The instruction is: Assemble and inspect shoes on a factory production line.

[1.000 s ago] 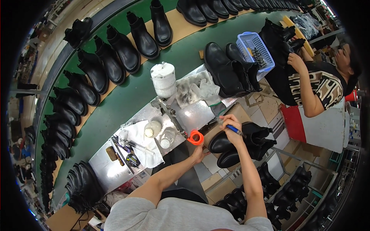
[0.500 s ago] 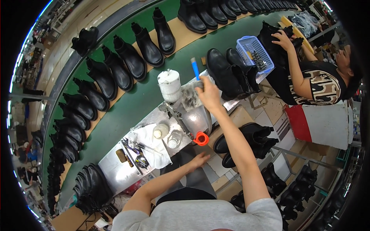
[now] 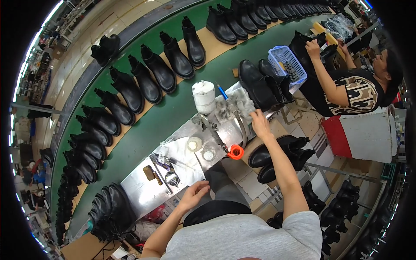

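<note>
My right hand [image 3: 261, 125] is at the right end of a smudged white cloth [image 3: 239, 104], its fingers stretched out and apart with no object visible in them. On that cloth lies a blue-tipped tool [image 3: 222, 92] with a grey body and a dark hose [image 3: 242, 128]. Near the bench's front edge, my left hand [image 3: 195, 194] hovers empty, fingers loosely bent. A pair of black boots [image 3: 255, 86] stands just beyond the right hand. To the left of the cloth is a white canister [image 3: 203, 97]. An orange ring-shaped holder [image 3: 235, 151] sits at the bench edge.
Black ankle boots [image 3: 149, 73] line the green conveyor [image 3: 173, 102]. Two jars [image 3: 208, 155], a brush [image 3: 151, 174] and small tools lie on the metal bench [image 3: 134, 190]. A blue basket [image 3: 287, 65] stands near a co-worker [image 3: 351, 89] handling a boot. More boots [image 3: 281, 158] stand at right.
My right hand has let go of the blue-tipped tool, now lying on the cloth, and moved right and toward me. My left hand has moved left. The view has shifted slightly.
</note>
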Tool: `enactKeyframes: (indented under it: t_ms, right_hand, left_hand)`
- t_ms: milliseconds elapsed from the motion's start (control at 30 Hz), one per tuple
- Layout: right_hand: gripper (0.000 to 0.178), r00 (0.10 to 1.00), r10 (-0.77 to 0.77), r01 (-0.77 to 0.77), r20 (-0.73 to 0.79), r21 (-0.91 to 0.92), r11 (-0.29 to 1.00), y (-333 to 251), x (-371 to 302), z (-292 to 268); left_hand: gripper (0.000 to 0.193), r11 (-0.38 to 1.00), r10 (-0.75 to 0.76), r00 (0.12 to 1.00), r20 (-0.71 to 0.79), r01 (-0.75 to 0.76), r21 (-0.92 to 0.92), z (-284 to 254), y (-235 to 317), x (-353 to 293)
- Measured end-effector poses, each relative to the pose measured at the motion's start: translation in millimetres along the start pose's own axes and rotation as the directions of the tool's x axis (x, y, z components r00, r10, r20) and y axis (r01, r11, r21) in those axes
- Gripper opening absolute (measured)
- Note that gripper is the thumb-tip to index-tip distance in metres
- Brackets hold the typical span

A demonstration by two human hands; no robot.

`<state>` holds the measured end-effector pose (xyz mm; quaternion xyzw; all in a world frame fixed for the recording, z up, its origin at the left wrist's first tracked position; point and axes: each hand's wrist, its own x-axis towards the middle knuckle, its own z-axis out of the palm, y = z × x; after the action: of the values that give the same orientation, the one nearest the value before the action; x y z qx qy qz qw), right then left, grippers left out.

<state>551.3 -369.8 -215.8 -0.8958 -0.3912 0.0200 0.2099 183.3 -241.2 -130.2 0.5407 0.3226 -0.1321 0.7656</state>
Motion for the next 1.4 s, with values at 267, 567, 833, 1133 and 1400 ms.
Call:
enactKeyframes:
  t_ms: [267, 567, 833, 1133, 1400]
  right_hand:
    - [0.031, 0.951, 0.247, -0.261, 0.187, 0.912, 0.315, -113, -28, -103]
    - [0.054, 0.986, -0.123, -0.112, 0.117, 0.993, 0.045, -251, -83, -101]
    - [0.048, 0.958, -0.164, -0.213, 0.233, 0.968, 0.135, -272, -104, -65]
    - [0.017, 0.956, -0.169, -0.111, 0.238, 0.833, 0.542, -289, -119, -81]
    - [0.016, 0.991, 0.076, -0.024, -0.106, 0.418, 0.908, -299, -131, -44]
  left_hand:
    - [0.021, 0.826, 0.559, 0.824, -0.096, -0.544, 0.146, 1, 91, 22]
    - [0.022, 0.683, 0.581, 0.67, -0.461, -0.71, -0.17, -2, 110, -1]
    - [0.009, 0.695, 0.662, 0.664, -0.348, -0.718, -0.049, -32, 88, -36]
    - [0.012, 0.761, 0.647, 0.709, -0.281, -0.624, 0.178, -29, 73, -68]
    - [0.01, 0.622, 0.739, 0.668, -0.088, -0.626, 0.47, 15, 51, -89]
